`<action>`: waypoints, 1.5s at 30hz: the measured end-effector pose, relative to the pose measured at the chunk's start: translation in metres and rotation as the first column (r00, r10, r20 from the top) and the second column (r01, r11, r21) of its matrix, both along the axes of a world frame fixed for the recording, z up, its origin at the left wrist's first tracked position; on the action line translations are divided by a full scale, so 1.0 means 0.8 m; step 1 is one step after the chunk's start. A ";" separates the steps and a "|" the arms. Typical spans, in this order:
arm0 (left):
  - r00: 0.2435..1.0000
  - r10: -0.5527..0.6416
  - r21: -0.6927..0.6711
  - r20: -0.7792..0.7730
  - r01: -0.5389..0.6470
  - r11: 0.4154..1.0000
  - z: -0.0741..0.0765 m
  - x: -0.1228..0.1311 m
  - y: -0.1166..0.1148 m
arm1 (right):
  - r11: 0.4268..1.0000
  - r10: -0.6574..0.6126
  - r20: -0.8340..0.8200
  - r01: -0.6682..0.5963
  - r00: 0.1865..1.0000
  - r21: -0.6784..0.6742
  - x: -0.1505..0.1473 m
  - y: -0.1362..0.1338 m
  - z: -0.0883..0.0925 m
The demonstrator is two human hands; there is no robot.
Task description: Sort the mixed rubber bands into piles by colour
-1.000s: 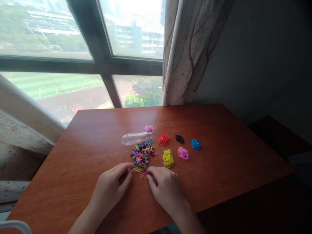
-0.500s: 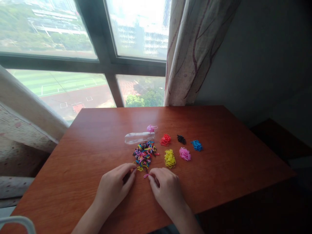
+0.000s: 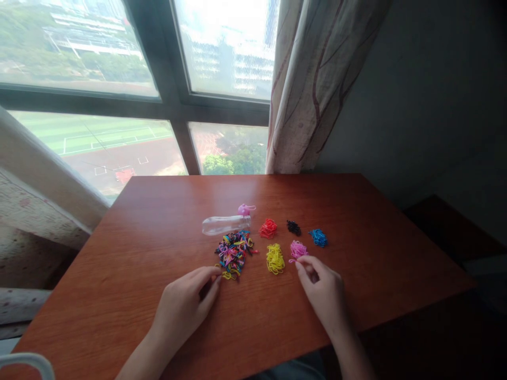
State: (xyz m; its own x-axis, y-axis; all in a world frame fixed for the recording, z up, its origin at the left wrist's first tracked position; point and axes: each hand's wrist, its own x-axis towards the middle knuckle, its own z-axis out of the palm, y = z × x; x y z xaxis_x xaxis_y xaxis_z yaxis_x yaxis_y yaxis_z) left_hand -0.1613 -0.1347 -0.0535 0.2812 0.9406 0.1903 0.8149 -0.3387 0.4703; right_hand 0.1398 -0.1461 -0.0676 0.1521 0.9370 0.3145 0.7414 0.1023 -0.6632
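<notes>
My right hand (image 3: 324, 287) pinches a pink rubber band (image 3: 292, 260) between thumb and forefinger, at the near edge of the pink rubber band pile (image 3: 298, 249). My left hand (image 3: 189, 296) has its thumb and fingertips close together by the near left edge of the mixed rubber band pile (image 3: 233, 252). What lies between those fingertips, if anything, is too small to make out. A yellow rubber band pile (image 3: 275, 258) sits between the mixed pile and my right hand. Behind it are red (image 3: 268, 228), black (image 3: 293, 227) and blue (image 3: 318, 237) piles of rubber bands.
A clear plastic bottle (image 3: 224, 225) lies on its side behind the mixed pile, with a pink cap with a loop (image 3: 245, 209) beside its mouth. The brown wooden table (image 3: 130, 253) meets a window and curtains (image 3: 312, 89) at the back. A white curved bar (image 3: 29, 360) shows lower left.
My right hand has moved right, from the near side of the mixed pile to the pink pile, carrying the pink rubber band. My left hand has hardly moved.
</notes>
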 end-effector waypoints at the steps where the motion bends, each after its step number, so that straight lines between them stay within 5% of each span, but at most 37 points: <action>1: 1.000 -0.001 -0.001 -0.003 0.001 1.000 -0.001 0.000 0.000 | 1.000 -0.025 0.019 0.025 1.000 0.006 0.010 0.003 -0.001; 14: 1.000 -0.001 0.000 -0.011 0.001 1.000 0.001 0.001 0.000 | 0.996 -0.069 0.149 0.061 0.986 0.058 0.035 0.022 -0.007; 31: 0.992 0.115 0.021 -0.042 -0.114 0.993 0.005 -0.002 0.001 | 0.960 0.275 0.031 -0.276 0.961 0.038 -0.086 -0.012 0.000; 45: 0.983 0.125 0.023 -0.134 -0.123 0.992 0.004 0.002 0.004 | 0.944 0.325 -0.002 -0.325 0.946 -0.059 -0.093 -0.017 -0.002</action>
State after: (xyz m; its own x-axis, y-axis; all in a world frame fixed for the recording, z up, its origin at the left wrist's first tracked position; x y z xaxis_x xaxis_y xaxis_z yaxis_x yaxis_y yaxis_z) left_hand -0.1598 -0.1317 -0.0505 0.1868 0.9672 0.1722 0.9065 -0.2372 0.3492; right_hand 0.0657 -0.1600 -0.0691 -0.1661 0.9516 0.2587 0.6790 0.3006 -0.6698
